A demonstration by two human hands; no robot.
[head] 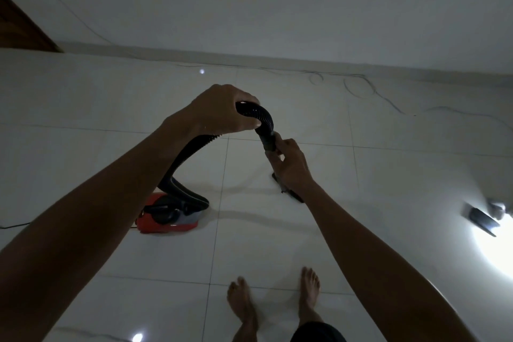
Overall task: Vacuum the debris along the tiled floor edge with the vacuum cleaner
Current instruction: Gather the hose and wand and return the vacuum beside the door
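The room is dim, the glossy white floor tiles (277, 244) throwing back glare. A ribbed, black corrugated hose (256, 115) arches up from the red vacuum cleaner (166, 223), which sits on the tiles to the left of the person's bare feet (243, 305). The left hand (219, 110) curls over the top of the hose's bend; the right hand (288, 164) grips the smooth rigid tube (268, 141) just below. A thin cord (361, 86) trails along the skirting. I can read no label.
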